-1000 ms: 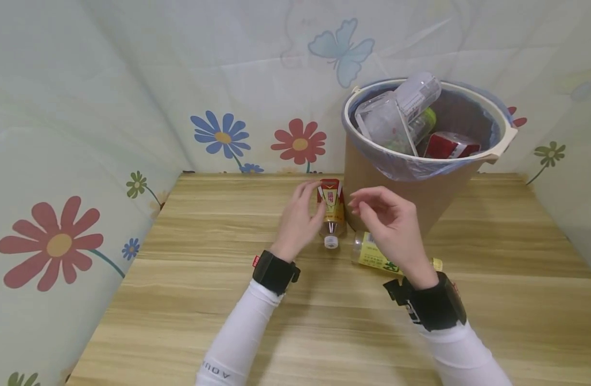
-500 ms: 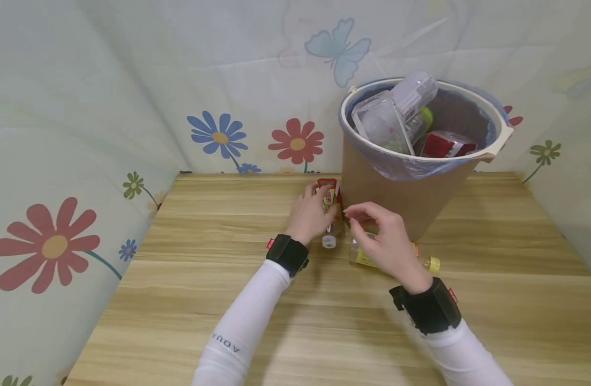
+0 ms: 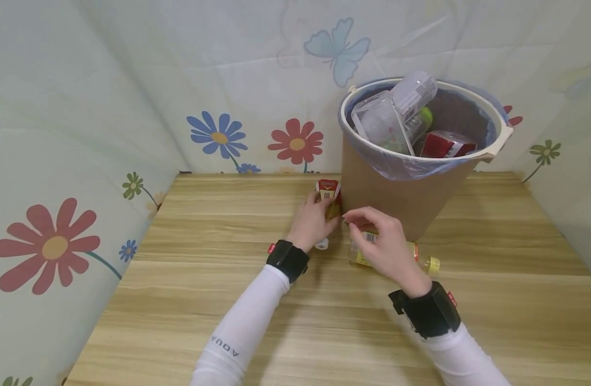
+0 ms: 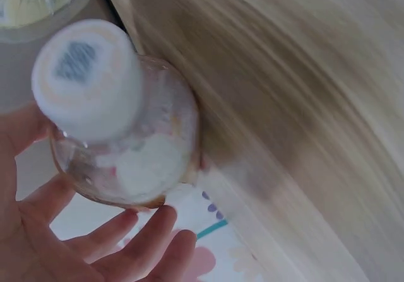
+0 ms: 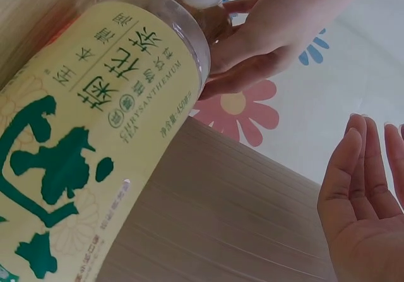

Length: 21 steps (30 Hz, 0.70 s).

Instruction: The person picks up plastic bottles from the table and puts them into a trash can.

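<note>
My left hand grips a small clear bottle with a red and yellow label, lying on its side against the bin. In the left wrist view the bottle's white cap faces the camera, while thumb and fingers go around its body. My right hand hovers with loosely bent fingers and holds nothing. Beneath it lies a clear chrysanthemum tea bottle with a yellow label and green characters; its yellow cap points right. In the head view the right hand hides part of that bottle.
A brown bin with a cream rim and bluish liner stands at the back right. Inside are clear plastic containers and a red-labelled one. All this rests on a wooden table, with flower-printed curtains behind.
My left hand has moved right onto the red and yellow bottle and gripped it. The bottle has tilted slightly, its cap shifting left. My right hand has lowered a little.
</note>
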### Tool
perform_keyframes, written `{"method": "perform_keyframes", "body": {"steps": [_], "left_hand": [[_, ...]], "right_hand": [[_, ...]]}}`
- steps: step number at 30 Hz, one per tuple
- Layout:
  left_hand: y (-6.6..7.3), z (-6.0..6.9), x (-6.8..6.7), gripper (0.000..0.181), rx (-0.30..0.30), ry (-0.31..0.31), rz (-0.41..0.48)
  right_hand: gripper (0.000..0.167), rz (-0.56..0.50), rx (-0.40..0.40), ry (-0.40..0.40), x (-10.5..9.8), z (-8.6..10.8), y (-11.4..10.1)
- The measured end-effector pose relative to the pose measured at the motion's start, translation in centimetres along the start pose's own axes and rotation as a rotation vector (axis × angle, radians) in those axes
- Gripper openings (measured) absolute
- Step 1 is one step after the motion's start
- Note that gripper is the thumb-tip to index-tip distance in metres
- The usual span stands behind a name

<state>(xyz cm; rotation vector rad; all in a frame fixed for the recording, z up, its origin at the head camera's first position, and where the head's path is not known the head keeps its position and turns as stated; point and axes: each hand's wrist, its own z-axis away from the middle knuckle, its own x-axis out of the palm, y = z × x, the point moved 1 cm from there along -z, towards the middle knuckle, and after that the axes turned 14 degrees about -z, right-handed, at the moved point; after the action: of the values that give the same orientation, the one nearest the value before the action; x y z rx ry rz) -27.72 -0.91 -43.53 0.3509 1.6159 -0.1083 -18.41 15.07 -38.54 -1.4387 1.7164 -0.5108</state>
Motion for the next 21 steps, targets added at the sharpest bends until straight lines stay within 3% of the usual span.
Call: {"method": "perform_keyframes", "body": {"steps": [6, 12, 21], "left_hand": [[-1.6, 1.4, -0.3, 0.053, 0.023, -0.004, -0.003], [-3.7, 3.5, -1.1, 0.049, 0.06, 0.004, 0.012], [-6.3, 7.0, -3.4, 0.063, 0.045, -0.125, 0.063]], "right_hand": [[0.018, -0.017, 0.012, -0.002, 0.2, 0.1, -0.1], [0.019, -0.046, 0.027, 0.007, 0.9, 0.3, -0.3], [0.019, -0.086, 0.079, -0.013, 1.9, 0.4, -0.6]]}}
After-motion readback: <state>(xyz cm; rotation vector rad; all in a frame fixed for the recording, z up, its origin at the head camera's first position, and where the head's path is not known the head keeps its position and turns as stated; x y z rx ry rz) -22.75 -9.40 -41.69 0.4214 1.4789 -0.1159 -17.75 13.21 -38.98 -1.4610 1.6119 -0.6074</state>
